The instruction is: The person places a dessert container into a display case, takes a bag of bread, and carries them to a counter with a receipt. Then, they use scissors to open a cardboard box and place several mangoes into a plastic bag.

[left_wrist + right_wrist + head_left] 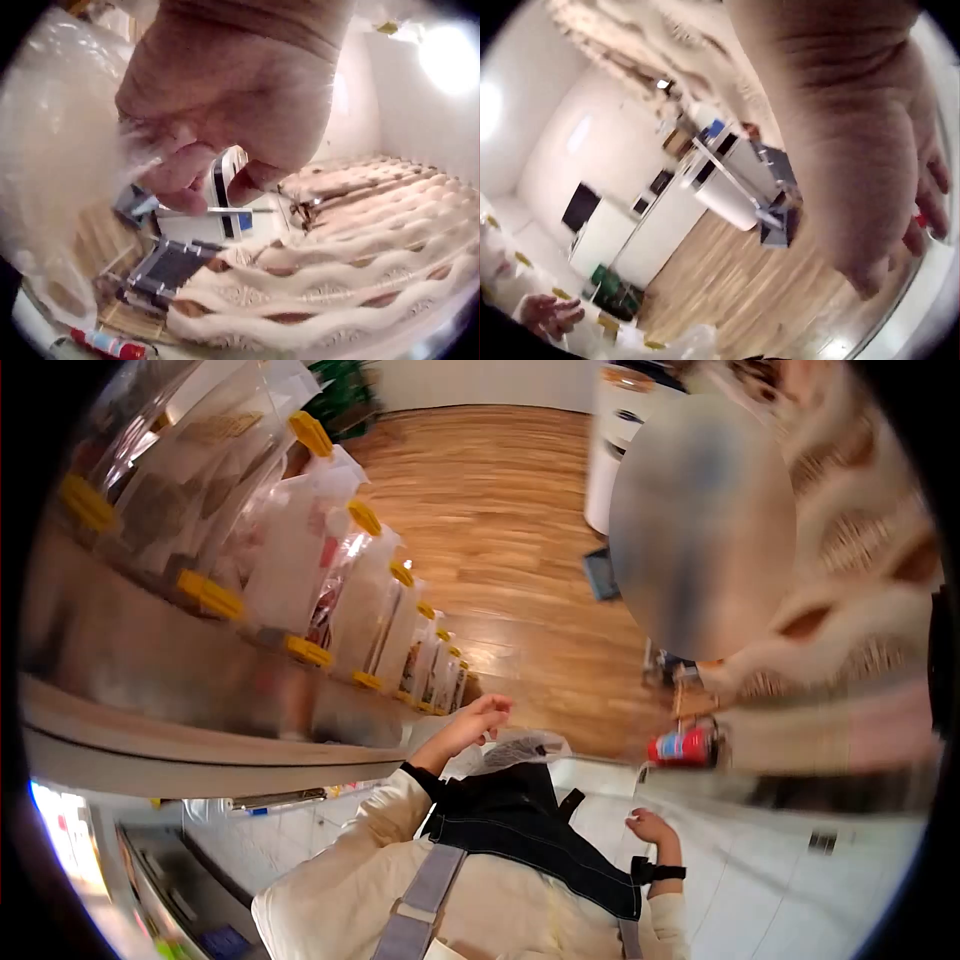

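Observation:
My left hand (478, 728) is out in front of me near the end of the row of bags, its fingers loosely bent with nothing visible between them. Beside and below it in the head view is a clear plastic bag (520, 748); in the left wrist view, a large translucent sheet of plastic (56, 150) fills the left side next to the hand. My right hand (652, 826) hangs low at my right side with relaxed fingers, holding nothing. In the right wrist view its fingers (930, 199) point downward, away from any object.
On the left, a shelf carries several clear bags (290, 550) with yellow clips (210, 595). A red bottle-like object (682, 747) is ahead on the right, below ruffled cream fabric (850, 540). A dustpan (775, 232) stands on the wood floor (480, 520).

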### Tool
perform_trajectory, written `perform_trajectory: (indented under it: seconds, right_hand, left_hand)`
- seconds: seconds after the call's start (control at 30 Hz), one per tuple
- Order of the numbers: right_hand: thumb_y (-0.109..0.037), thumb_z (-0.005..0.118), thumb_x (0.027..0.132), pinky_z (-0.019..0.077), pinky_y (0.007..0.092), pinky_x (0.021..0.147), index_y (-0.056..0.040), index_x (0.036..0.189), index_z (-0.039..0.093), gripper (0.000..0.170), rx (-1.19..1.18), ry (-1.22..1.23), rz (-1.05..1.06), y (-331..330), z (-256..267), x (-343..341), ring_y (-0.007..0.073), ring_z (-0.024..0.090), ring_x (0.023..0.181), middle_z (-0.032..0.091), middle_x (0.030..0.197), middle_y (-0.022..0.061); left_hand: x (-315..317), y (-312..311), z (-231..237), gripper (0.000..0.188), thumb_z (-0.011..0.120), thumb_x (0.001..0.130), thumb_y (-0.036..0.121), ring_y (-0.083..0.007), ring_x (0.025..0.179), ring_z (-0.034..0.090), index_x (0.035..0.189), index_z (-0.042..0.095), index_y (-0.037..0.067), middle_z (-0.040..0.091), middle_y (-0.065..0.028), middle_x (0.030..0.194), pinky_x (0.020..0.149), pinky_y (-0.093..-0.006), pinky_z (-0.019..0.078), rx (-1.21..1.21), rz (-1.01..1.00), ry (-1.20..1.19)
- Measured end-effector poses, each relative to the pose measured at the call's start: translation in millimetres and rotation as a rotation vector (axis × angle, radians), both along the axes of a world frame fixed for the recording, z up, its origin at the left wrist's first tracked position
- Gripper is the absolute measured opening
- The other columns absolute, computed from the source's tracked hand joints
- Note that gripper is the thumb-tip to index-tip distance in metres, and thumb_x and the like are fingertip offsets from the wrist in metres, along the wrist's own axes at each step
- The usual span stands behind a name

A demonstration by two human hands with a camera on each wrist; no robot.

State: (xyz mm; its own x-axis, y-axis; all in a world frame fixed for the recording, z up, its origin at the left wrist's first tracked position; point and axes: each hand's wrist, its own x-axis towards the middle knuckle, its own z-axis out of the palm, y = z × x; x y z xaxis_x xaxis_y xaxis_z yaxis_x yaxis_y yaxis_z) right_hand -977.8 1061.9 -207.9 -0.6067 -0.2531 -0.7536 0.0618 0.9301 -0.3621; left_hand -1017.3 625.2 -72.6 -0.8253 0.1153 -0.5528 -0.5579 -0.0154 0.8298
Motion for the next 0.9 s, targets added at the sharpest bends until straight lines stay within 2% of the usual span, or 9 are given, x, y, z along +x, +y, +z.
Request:
perform_trajectory:
  seconds: [0.1, 0.13, 0.23, 0.3, 0.37, 0.43, 0.57, 0.73, 0.9]
  right_hand:
    - [-0.030, 0.051, 0.079, 0.0417, 0.0363, 0.083, -0.0012, 0.104, 0.054, 0.038, -0.023, 0.205, 0.128, 13, 6, -148, 0.0330, 0.053, 0.097, 0.057, 0.102, 0.0201]
    - [-0.028, 0.049, 0.080, 0.0421, 0.0358, 0.082, -0.0006, 0.101, 0.055, 0.035, -0.026, 0.147, 0.105, -8, 43, -194, 0.0329, 0.053, 0.096, 0.056, 0.101, 0.0205]
    - [-0.021, 0.045, 0.084, 0.0442, 0.0322, 0.064, -0.0047, 0.087, 0.052, 0.018, -0.379, 0.335, -0.484, -3, 1, -275, 0.0213, 0.055, 0.072, 0.056, 0.076, 0.0088]
    - [-0.017, 0.045, 0.084, 0.0422, 0.0297, 0.056, -0.0076, 0.083, 0.049, 0.011, -0.519, 0.188, -0.705, -2, -19, -300, 0.0159, 0.050, 0.065, 0.049, 0.069, 0.0024]
    - [-0.024, 0.043, 0.083, 0.0458, 0.0332, 0.056, -0.0034, 0.089, 0.055, 0.025, 0.162, -0.022, -0.290, -15, -13, -321, 0.0222, 0.058, 0.070, 0.059, 0.076, 0.0128]
    - [-0.024, 0.043, 0.083, 0.0458, 0.0338, 0.058, -0.0031, 0.089, 0.056, 0.025, 0.152, -0.011, -0.057, -13, -19, -364, 0.0228, 0.058, 0.071, 0.059, 0.077, 0.0135]
    - [-0.024, 0.045, 0.082, 0.0458, 0.0351, 0.062, -0.0025, 0.090, 0.056, 0.026, 0.097, 0.040, 0.078, -37, -32, -467, 0.0239, 0.058, 0.075, 0.059, 0.080, 0.0148]
    - [-0.024, 0.047, 0.081, 0.0459, 0.0366, 0.066, -0.0018, 0.090, 0.057, 0.026, 0.065, 0.048, 0.331, -116, -66, -620, 0.0253, 0.058, 0.079, 0.060, 0.083, 0.0165]
    - [-0.024, 0.049, 0.079, 0.0459, 0.0382, 0.070, -0.0010, 0.091, 0.057, 0.027, 0.149, 0.110, 0.746, -253, -54, -830, 0.0267, 0.058, 0.083, 0.060, 0.087, 0.0181]
  left_hand:
    - [-44, -13, -8, 0.031, 0.049, 0.082, 0.025, -0.0053, 0.062, 0.046, 0.111, 0.048, 0.014, 0.051, 0.0037, 0.091, 0.049, -0.0194, 0.0336, -0.031, 0.205, -0.002]
    - [-61, -19, -13, 0.029, 0.050, 0.082, 0.025, -0.0050, 0.062, 0.046, 0.109, 0.048, 0.015, 0.051, 0.0052, 0.092, 0.048, -0.0188, 0.0328, -0.002, 0.276, -0.067]
    - [-133, -55, -36, 0.028, 0.052, 0.081, 0.025, -0.0056, 0.062, 0.046, 0.107, 0.049, 0.015, 0.051, 0.0061, 0.092, 0.047, -0.0195, 0.0329, 0.069, 0.422, -0.165]
    - [-176, -66, -44, 0.028, 0.053, 0.080, 0.025, -0.0077, 0.063, 0.048, 0.107, 0.050, 0.015, 0.052, 0.0038, 0.092, 0.047, -0.0212, 0.0339, 0.154, 0.573, -0.167]
    - [-209, -69, -28, 0.028, 0.052, 0.080, 0.024, -0.0102, 0.063, 0.049, 0.106, 0.049, 0.014, 0.050, 0.0016, 0.095, 0.046, -0.0219, 0.0343, 0.254, 0.739, -0.134]
    - [-242, -89, -6, 0.030, 0.051, 0.080, 0.028, -0.0138, 0.066, 0.047, 0.107, 0.050, 0.017, 0.046, -0.0023, 0.103, 0.045, -0.0215, 0.0339, 0.273, 0.807, -0.130]
    - [-280, -131, -20, 0.031, 0.052, 0.079, 0.026, -0.0136, 0.066, 0.044, 0.106, 0.049, 0.011, 0.043, -0.0033, 0.109, 0.045, -0.0221, 0.0325, 0.391, 0.957, -0.142]
    - [-333, -175, -31, 0.015, 0.054, 0.078, 0.025, -0.0113, 0.054, 0.044, 0.083, 0.049, 0.012, 0.048, 0.0019, 0.077, 0.045, -0.0239, 0.0328, 0.509, 1.380, -0.035]
    - [-368, -211, -17, 0.019, 0.053, 0.076, 0.020, -0.0137, 0.058, 0.045, 0.093, 0.051, 0.012, 0.047, -0.0004, 0.085, 0.045, -0.0238, 0.0329, 0.337, 1.729, -0.018]
